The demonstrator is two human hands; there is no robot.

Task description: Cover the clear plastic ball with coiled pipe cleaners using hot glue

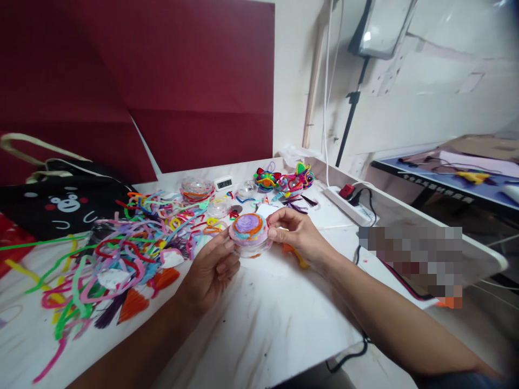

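Note:
Between my two hands is a round clear plastic ball (pixel 250 231), its upper part covered in coiled purple, orange, blue and pink pipe cleaner. My left hand (pixel 213 265) grips its left side with thumb and fingers. On the opposite side, my right hand (pixel 298 236) pinches the edge. The ball is held a little above the white tabletop (pixel 259 319). Just behind it lie an empty clear half shell (pixel 219 207) and a small dark disc (pixel 236 209). Something orange and yellow (pixel 298 256) shows partly under my right hand.
Loose pipe cleaners and tassels (pixel 121 259) spread over the left. Behind are stacked clear shells (pixel 197 189), a small digital clock (pixel 224 184) and finished colourful pipe-cleaner ornaments (pixel 295 181). A power strip (pixel 351 205) lies along the right edge. A black bag (pixel 60 200) stands at left.

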